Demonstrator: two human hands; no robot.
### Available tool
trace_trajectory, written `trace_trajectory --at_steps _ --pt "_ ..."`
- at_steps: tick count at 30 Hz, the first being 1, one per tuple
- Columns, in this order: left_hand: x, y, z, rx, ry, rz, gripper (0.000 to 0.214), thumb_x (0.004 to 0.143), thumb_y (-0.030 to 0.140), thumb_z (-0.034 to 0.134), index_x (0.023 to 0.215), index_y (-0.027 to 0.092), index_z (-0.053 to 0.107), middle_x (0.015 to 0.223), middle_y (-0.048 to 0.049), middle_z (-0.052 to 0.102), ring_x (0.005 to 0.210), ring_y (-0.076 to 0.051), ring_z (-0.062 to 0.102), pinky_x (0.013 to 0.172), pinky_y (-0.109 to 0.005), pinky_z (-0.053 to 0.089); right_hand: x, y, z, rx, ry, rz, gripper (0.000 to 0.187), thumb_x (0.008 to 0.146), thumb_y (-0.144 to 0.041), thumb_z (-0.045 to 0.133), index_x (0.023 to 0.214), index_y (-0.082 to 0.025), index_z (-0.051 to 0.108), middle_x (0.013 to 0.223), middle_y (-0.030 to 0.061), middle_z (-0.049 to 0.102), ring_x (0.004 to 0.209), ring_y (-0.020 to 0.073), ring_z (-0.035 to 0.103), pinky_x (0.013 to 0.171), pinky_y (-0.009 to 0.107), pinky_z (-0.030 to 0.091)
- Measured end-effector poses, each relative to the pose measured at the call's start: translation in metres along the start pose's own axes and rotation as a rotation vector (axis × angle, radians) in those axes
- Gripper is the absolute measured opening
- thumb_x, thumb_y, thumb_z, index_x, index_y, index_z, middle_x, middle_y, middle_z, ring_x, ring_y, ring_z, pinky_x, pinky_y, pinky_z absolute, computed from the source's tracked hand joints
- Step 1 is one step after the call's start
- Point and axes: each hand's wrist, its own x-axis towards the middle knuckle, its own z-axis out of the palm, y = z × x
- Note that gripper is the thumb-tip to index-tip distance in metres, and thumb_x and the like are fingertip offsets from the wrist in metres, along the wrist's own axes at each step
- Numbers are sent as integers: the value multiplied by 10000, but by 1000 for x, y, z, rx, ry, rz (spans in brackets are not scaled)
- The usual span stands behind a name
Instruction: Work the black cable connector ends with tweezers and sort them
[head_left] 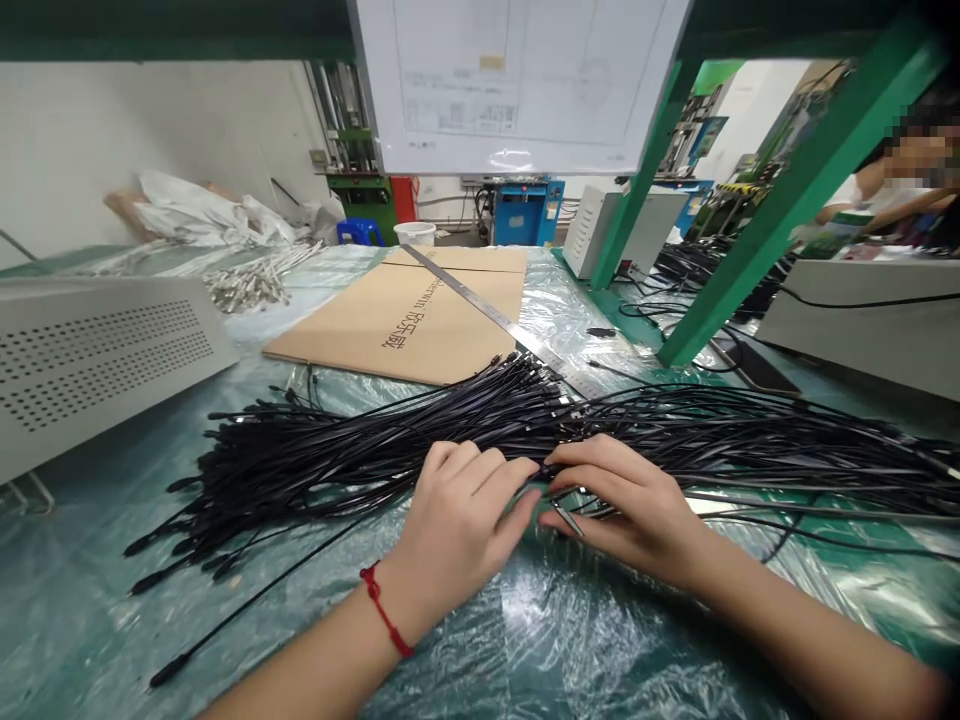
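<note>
Clock read from the hands, twelve being straight ahead. Left hand (465,510): fingers curled, thumb and forefinger closed at the tips on a thin black cable end (545,468), directly before the wearer; red braided cord bracelet (384,610) on its wrist. Right hand (622,500): fingers bent, gripping a slim silver metal tool (570,520), forefinger meeting the same cable end. Fingertip hold from both sides, probably because the part is small and needs steadying. Large heap of black cables (300,450), thick-tipped, from nine to eleven o'clock; second heap of black cables (750,440), from one to three. Their inner ends meet at twelve, presumably for short reach. Flat brown printed cardboard sheet (360,320), at eleven; long steel ruler (487,310) slanting across it, seemingly parked beyond the working spot. Bundle of white cables (255,280), at ten, apart from the black stock, perhaps to avoid mixing. Green table (300,650) under clear plastic film, likely for protection.
</note>
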Motion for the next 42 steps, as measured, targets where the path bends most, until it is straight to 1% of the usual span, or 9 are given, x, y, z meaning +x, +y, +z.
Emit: trace_trajectory --at_steps 3,6,10,12,14,20,32,37,42 --pt "-2 0 -1 -55 80 5 99 993 234 600 1073 228 658 747 14 608 721 -174 472 710 -344 302 3 -8 -2 9 -10 -20 266 836 -269 779 1060 -191 660 1106 98 705 924 175 674 800 324 581" --pt "-3 2 -2 -104 115 18 77 980 194 607 1027 203 667 703 15 575 692 -163 451 686 -341 292 4 -14 -5 36 11 -5 290 812 -283 806 1049 -188 668 1114 102 717 959 189 698 830 336 595" --pt "-4 8 -4 -145 136 38 65 948 154 621 988 176 666 689 11 568 682 -159 449 682 -345 308 1 -18 -9 170 109 58 327 800 -319 818 1073 -223 664 1063 86 735 958 213 715 810 359 607" --pt "-4 11 -5 -156 143 56 70 929 135 634 983 171 661 703 6 588 680 -157 444 678 -345 312 -2 -19 -9 240 165 109 359 800 -301 818 1115 -235 660 1030 84 739 957 229 715 801 379 608" --pt "-4 12 -5 -163 140 72 89 916 122 643 990 169 658 714 4 602 682 -156 440 676 -346 315 -5 -20 -8 288 188 151 373 796 -274 822 1133 -237 665 1016 84 741 961 239 715 804 390 607" --pt "-5 13 -4 -162 131 68 78 922 136 639 987 174 658 690 12 569 682 -156 422 674 -350 312 -8 -23 -5 345 180 191 360 793 -261 824 1121 -243 677 995 81 751 946 243 724 787 394 611" --pt "-5 13 -4 -152 110 69 48 941 156 618 947 173 663 672 12 552 675 -155 422 669 -350 309 -5 -25 -3 345 193 171 398 784 -242 830 1155 -257 685 996 74 763 932 244 729 768 400 611" --pt "-6 14 -3 -150 114 71 36 927 153 634 923 164 668 667 10 543 669 -158 420 663 -350 306 -4 -26 -3 334 194 156 400 764 -202 842 1134 -238 695 988 65 765 917 224 732 761 371 617" --pt "-6 15 -4 -121 114 86 55 930 147 628 902 164 671 654 13 531 662 -155 407 658 -348 303 -1 -26 -7 289 170 140 353 790 -176 817 1116 -245 700 959 55 769 885 211 736 728 350 625"
